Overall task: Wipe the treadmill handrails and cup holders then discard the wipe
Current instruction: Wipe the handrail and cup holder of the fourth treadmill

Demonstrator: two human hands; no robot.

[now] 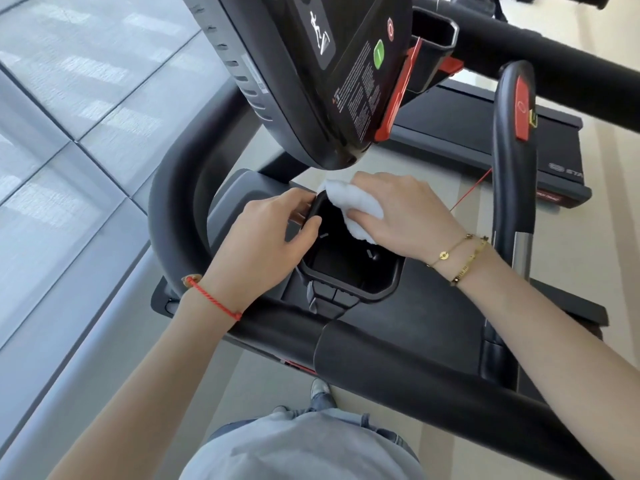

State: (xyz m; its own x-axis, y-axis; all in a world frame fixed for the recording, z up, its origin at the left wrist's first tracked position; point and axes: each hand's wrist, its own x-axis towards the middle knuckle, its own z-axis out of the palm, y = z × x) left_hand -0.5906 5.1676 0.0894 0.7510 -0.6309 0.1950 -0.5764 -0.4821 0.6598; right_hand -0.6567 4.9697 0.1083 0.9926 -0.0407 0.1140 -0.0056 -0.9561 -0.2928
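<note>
From the head camera, looking down: the person stands at the side of a treadmill, both bare arms reaching over the near handrail [398, 368] to the black cup holder [349, 268] set in the tray just beyond it.

The right hand [405, 216] lies over the far right rim of the cup holder with the white wipe [353, 206] bunched beneath it; the fingers curl down onto the wipe and press it against the rim and inner wall, so part of the wipe hangs inside the cup holder and part puffs out past the fingertips. Two gold bracelets [460, 258] sit on that wrist.

The left hand [266, 233] grips the cup holder's left rim, thumb hooked over the edge into the opening, the other fingers curled along the outside. A red cord bracelet [213, 297] circles that wrist.

Above the cup holder hangs the dark console [304, 81] with a green button and red trim. A curved grip bar [512, 161] with a red pad rises to the right of the cup holder. A second cup holder [433, 46] shows beyond the console.
</note>
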